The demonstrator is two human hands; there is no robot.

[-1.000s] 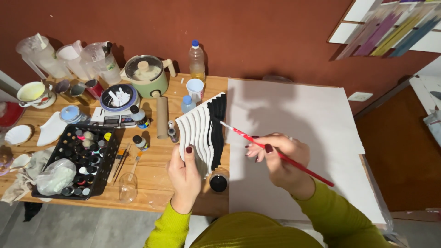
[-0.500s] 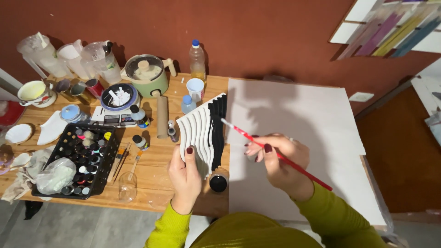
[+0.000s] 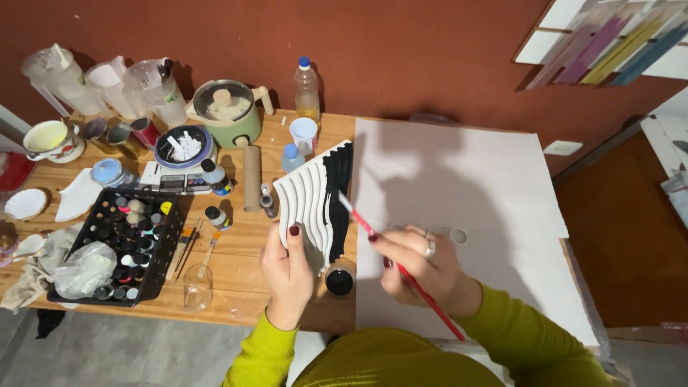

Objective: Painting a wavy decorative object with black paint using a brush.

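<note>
Two ridges black, rest white | left hand [image 3: 288, 271] grips tile [image 3: 315, 201] | right hand [image 3: 421, 269] pinches brush [image 3: 401, 269], tip on tile

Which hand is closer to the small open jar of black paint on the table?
Left. The left hand, holding the ribbed white panel, is just left of the black paint jar. The right hand, holding the red brush, is a bit farther to its right.

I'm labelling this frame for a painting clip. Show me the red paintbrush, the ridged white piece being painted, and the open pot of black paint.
red paintbrush [image 3: 419, 290]: head view, on the red handle below the right hand.
ridged white piece [image 3: 304, 201]: head view, on its unpainted white ridges.
pot of black paint [image 3: 340, 281]: head view, on the black paint surface.
</note>
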